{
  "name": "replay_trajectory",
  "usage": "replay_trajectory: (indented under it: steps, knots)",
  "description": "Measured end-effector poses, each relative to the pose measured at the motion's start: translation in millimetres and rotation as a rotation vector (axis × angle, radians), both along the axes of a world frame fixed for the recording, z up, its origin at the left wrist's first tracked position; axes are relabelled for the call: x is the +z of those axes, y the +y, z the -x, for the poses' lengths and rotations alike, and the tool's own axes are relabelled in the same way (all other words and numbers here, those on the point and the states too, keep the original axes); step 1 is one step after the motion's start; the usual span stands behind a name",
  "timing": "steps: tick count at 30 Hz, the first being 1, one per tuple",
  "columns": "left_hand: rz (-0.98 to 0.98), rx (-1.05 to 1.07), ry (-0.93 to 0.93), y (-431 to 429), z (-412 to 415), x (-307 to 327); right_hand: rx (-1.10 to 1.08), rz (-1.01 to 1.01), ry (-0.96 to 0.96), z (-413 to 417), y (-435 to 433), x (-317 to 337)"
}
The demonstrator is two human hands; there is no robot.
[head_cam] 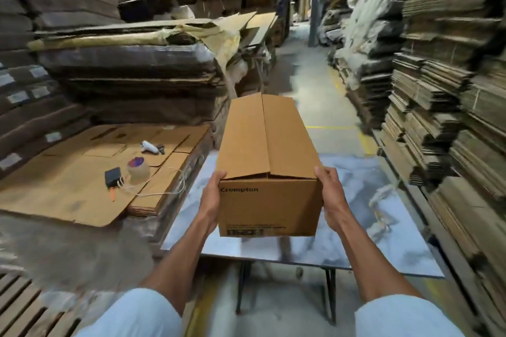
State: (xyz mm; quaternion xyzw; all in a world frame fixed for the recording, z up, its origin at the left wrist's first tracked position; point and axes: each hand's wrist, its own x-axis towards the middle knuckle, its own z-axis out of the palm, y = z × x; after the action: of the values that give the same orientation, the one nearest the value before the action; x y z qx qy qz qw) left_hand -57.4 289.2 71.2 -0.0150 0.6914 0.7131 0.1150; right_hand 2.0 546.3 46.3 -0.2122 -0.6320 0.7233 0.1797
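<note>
The cardboard box (269,161), centre frame, is grasped only at its near end by fingers of left hand (212,197) and right hand (332,197); the far end could be dragged down.

A grey concrete floor (315,96) aisle runs between tall stacks of flattened cardboard (443,90), past a marble-patterned table (369,200).

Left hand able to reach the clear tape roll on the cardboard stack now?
Probably not: left hand grips the brown cardboard box with the right hand; nothing else blocks the clear tape roll.
</note>
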Motion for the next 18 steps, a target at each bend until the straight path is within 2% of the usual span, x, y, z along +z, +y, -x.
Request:
replay_trajectory:
  steps: [8,13,16,18]
  knots:
    - [0.056,-0.022,-0.139,53,40,-64,0.015,0.033,-0.143,16,56,-79]
    - [0.022,-0.129,-0.205,48,37,-121,0.101,-0.156,-0.209,12,47,-104]
    - [0.183,-0.164,-0.086,47,38,-128,0.115,-0.288,-0.247,8,45,-109]
    - [0.38,-0.24,0.102,48,37,-126,0.12,-0.547,-0.282,5,48,-110]
